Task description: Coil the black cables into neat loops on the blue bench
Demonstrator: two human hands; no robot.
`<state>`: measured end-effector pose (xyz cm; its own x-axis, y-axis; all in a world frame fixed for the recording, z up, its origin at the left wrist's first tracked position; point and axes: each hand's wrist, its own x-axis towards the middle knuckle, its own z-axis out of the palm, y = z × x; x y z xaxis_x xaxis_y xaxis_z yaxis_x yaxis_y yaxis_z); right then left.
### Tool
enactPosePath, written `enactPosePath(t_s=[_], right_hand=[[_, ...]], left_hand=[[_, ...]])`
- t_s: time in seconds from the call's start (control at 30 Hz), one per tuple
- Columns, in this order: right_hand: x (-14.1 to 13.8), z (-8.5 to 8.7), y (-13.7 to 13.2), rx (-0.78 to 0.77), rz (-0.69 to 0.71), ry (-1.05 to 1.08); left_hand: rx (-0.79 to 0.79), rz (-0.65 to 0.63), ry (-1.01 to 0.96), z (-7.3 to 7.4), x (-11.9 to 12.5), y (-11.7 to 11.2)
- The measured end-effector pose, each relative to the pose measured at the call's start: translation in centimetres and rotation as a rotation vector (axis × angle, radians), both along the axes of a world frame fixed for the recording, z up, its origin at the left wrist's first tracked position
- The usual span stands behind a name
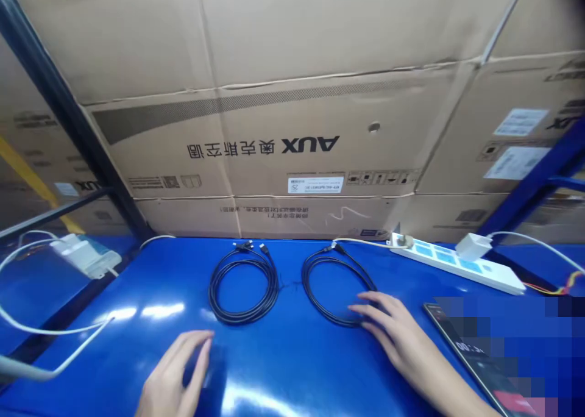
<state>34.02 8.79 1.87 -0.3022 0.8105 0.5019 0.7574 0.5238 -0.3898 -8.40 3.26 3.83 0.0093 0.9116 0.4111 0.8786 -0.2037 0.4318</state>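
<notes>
Two coiled black cables lie on the blue tabletop [283, 356]. The left coil [214, 298] is thicker, with its plugs at the top. The right coil [315, 307] is thinner and its plugs also point to the back. My right hand [393, 331] is over the lower right edge of the right coil, fingers spread; whether they touch the cable I cannot tell. Below and left of the left coil, my left hand [176, 368] is apart from it, thumb and fingers separated and nothing between them.
Large cardboard boxes [265, 118] wall off the back. A white power strip [439, 258] with a plugged-in charger [474, 246] stands at the back right. A phone [466, 350] lies at right. White adapter [85, 255] and cord occupy the left, beside a dark metal post [73, 106].
</notes>
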Motion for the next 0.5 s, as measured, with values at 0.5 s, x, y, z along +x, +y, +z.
enactPosePath(t_s=[0.5], right_hand=[[-17.1, 3.9, 3.3, -0.152, 0.403, -0.197]], left_hand=[[-0.412, 0.084, -0.261, 2.0, -2.0, 12.0]])
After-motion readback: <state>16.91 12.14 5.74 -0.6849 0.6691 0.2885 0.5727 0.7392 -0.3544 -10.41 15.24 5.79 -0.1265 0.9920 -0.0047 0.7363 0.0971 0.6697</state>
